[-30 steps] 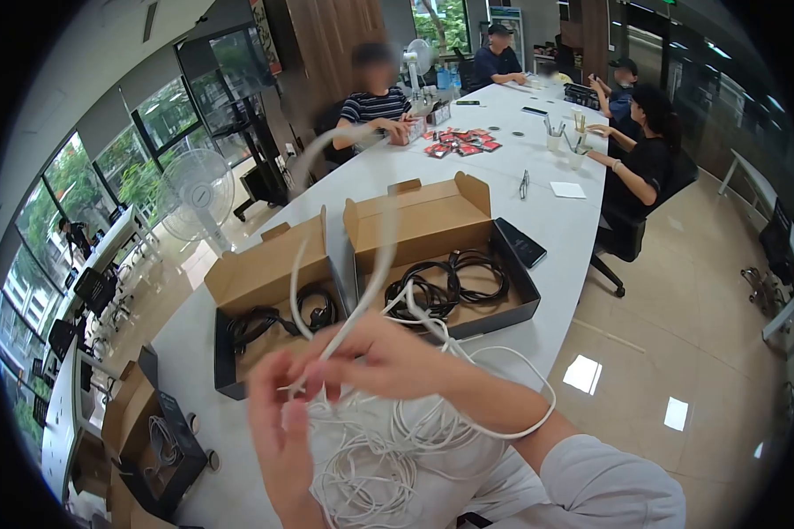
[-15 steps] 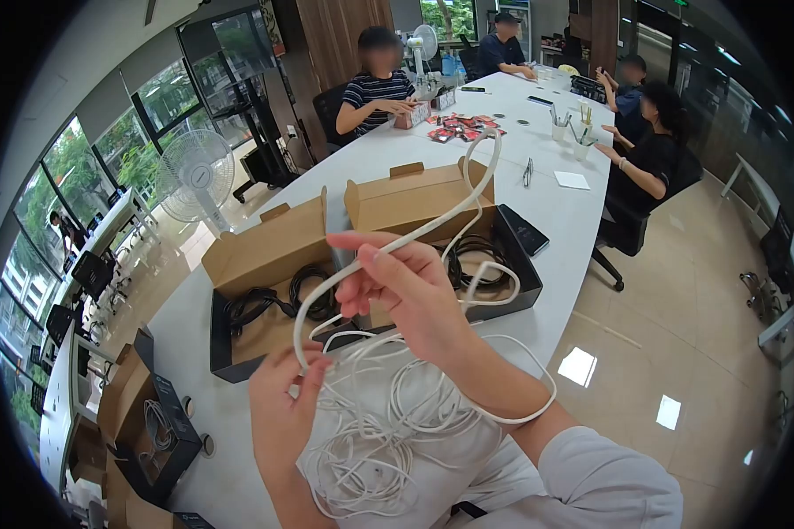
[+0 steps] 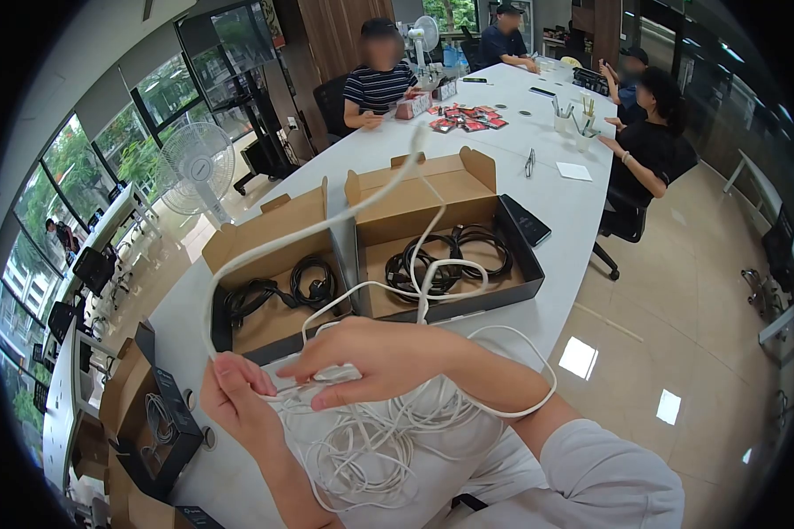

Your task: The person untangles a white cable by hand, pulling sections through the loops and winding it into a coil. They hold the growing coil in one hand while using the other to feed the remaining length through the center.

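Note:
A white cable (image 3: 304,231) rises from my left hand (image 3: 241,392) in a wide arc over the boxes, its upper end blurred by motion. The fingers of that hand are closed round it. My right hand (image 3: 366,357) is just to the right, holding nothing I can see, with thumb and index finger apart. A strand of white cable loops round my right forearm. Below both hands, a loose tangle of white cable (image 3: 362,454) lies on my lap and against the table edge.
Two open cardboard boxes with black cables, a left box (image 3: 278,339) and a right box (image 3: 512,295), stand ahead. A phone (image 3: 525,220) lies beside them. Another box (image 3: 163,441) holds a grey cable at left. Several people sit around the white table (image 3: 476,172), near red packets (image 3: 468,119).
My right hand has moved down and left, off the cable arc and nearer my left hand. My left hand has shifted left, carrying the cable, whose arc now spreads wider to the left.

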### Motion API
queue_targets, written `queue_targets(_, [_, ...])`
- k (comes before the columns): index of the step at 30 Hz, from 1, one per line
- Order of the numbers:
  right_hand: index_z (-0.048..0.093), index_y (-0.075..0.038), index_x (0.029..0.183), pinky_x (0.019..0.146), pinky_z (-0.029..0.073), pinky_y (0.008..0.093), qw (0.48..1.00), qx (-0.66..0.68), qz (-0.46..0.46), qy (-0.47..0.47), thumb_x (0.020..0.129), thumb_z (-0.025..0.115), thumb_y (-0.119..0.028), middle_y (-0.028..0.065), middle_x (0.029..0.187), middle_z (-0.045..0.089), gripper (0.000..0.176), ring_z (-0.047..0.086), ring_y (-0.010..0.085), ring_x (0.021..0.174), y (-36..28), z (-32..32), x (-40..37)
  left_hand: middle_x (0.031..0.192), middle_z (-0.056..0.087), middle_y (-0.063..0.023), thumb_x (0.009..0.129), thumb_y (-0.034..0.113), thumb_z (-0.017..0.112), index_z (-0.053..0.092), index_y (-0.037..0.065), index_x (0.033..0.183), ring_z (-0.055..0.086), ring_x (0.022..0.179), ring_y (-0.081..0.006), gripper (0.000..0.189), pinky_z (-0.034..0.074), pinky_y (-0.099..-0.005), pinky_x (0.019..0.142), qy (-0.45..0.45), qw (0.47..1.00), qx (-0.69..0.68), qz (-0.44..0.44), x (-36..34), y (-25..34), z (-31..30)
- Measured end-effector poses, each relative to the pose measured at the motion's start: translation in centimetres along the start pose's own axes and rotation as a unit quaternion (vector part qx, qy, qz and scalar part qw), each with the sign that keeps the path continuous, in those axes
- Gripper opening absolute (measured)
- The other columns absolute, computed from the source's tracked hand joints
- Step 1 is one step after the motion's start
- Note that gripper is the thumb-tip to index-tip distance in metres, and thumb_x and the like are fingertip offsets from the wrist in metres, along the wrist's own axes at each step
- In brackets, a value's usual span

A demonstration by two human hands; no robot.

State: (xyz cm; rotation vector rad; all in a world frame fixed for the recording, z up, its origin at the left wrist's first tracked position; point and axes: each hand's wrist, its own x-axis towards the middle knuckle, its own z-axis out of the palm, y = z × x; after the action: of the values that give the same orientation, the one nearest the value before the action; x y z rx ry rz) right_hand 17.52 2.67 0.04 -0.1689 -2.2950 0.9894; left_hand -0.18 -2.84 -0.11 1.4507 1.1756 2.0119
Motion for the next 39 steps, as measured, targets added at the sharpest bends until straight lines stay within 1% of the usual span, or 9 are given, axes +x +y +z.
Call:
queue_targets(13, [0.071, -0.004, 0.093, 0.076, 0.05, 0.038, 0.983, -0.167, 0.08, 0.015, 0.075, 0.057, -0.001, 0.0107, 0.093, 0.068, 0.023, 0.064, 0.0298, 0.087, 0.8, -0.4, -0.9, 0.055, 0.023, 0.0029, 0.099, 0.033, 0.045, 0.03, 0.013, 0.07, 0.019, 0.039, -0.0066, 0.039, 0.018, -0.023, 0.037, 0.109, 0.947, -0.301, -0.032, 1.5, 1.7, -1.1])
queue_targets(17, [0.071, -0.005, 0.089, 0.081, 0.049, 0.0401, 0.934, -0.281, 0.213, 0.053, 0.074, 0.055, -0.003, 0.0134, 0.091, 0.068, 0.022, 0.063, 0.031, 0.091, 1.9, -1.1, -1.4, 0.056, 0.022, 0.0027, 0.1, 0.029, 0.046, 0.03, 0.013, 0.07, 0.017, 0.041, -0.0058, 0.037, 0.016, -0.0226, 0.039, 0.121, 0.932, -0.342, 0.017, 2.3, 2.4, -3.7])
queue_targets(23, [0.068, -0.005, 0.098, 0.078, 0.049, 0.0421, 0.933, -0.298, 0.171, 0.11, 0.075, 0.055, -0.002, 0.0145, 0.091, 0.064, 0.027, 0.062, 0.0334, 0.088, 3.3, -0.8, -1.0, 0.056, 0.022, 0.0027, 0.1, 0.026, 0.045, 0.031, 0.013, 0.071, 0.016, 0.043, -0.0062, 0.035, 0.018, -0.0223, 0.041, 0.102, 0.917, -0.38, 0.061, 3.0, 1.7, -5.2])
queue_targets(24, [0.066, -0.004, 0.104, 0.075, 0.049, 0.0392, 0.934, -0.285, 0.12, 0.177, 0.073, 0.053, 0.003, 0.0144, 0.091, 0.061, 0.033, 0.061, 0.0338, 0.083, 3.6, -0.8, -0.7, 0.056, 0.023, 0.0028, 0.1, 0.027, 0.045, 0.031, 0.013, 0.071, 0.017, 0.043, -0.0065, 0.035, 0.018, -0.0222, 0.04, 0.091, 0.916, -0.387, 0.057, 3.1, 1.4, -5.6])
queue_targets(28, [0.062, -0.002, 0.112, 0.07, 0.05, 0.0261, 0.944, -0.076, 0.144, 0.286, 0.078, 0.056, 0.006, 0.0094, 0.097, 0.062, 0.035, 0.061, 0.0155, 0.077, 2.7, -2.1, 0.0, 0.062, 0.027, 0.0026, 0.1, 0.019, 0.043, 0.035, 0.011, 0.075, 0.022, 0.047, -0.0073, 0.027, 0.021, -0.0234, 0.046, -0.022, 0.901, -0.431, 0.045, 3.5, 1.0, -6.6])
queue_targets(31, [0.06, 0.001, 0.113, 0.072, 0.05, 0.0223, 0.933, 0.105, 0.125, 0.322, 0.082, 0.058, 0.003, 0.0077, 0.104, 0.063, 0.031, 0.06, 0.0079, 0.079, 2.2, -2.5, 0.1, 0.064, 0.03, -0.0005, 0.095, 0.022, 0.049, 0.043, 0.005, 0.096, 0.029, 0.052, -0.0107, 0.018, 0.028, -0.0261, 0.049, -0.034, 0.882, -0.468, 0.047, 3.5, 1.9, -6.2])
queue_targets(34, [0.058, 0.004, 0.113, 0.074, 0.051, 0.0216, 0.916, 0.18, 0.07, 0.352, 0.086, 0.057, 0.002, 0.007, 0.105, 0.063, 0.027, 0.06, 0.0074, 0.083, 1.9, -2.6, 0.2, 0.07, 0.04, -0.0048, 0.086, 0.03, 0.056, 0.04, -0.001, 0.119, 0.038, 0.06, -0.0158, 0.048, 0.035, -0.0301, 0.059, -0.014, 0.898, -0.434, 0.068, 3.0, 3.0, -4.7])
queue_targets(37, [0.059, 0.003, 0.111, 0.076, 0.051, 0.0224, 0.897, 0.224, -0.011, 0.382, 0.091, 0.055, -0.001, 0.0066, 0.104, 0.064, 0.021, 0.06, 0.008, 0.086, 0.9, -2.4, 0.3, 0.078, 0.051, -0.0107, 0.078, 0.041, 0.064, 0.032, -0.003, 0.134, 0.048, 0.069, -0.0221, 0.078, 0.04, -0.0344, 0.068, -0.088, 0.947, -0.299, 0.077, 2.2, 2.3, -3.6])
queue_targets(39, [0.059, 0.003, 0.112, 0.078, 0.051, 0.0235, 0.886, 0.256, -0.039, 0.386, 0.092, 0.053, -0.002, 0.0075, 0.107, 0.064, 0.021, 0.06, 0.009, 0.087, 0.6, -2.2, 0.2, 0.094, 0.059, -0.0171, 0.069, 0.047, 0.07, 0.035, -0.001, 0.137, 0.057, 0.083, -0.0276, 0.09, 0.043, -0.0372, 0.078, -0.251, 0.942, -0.223, 0.033, 2.0, 1.1, -4.1])
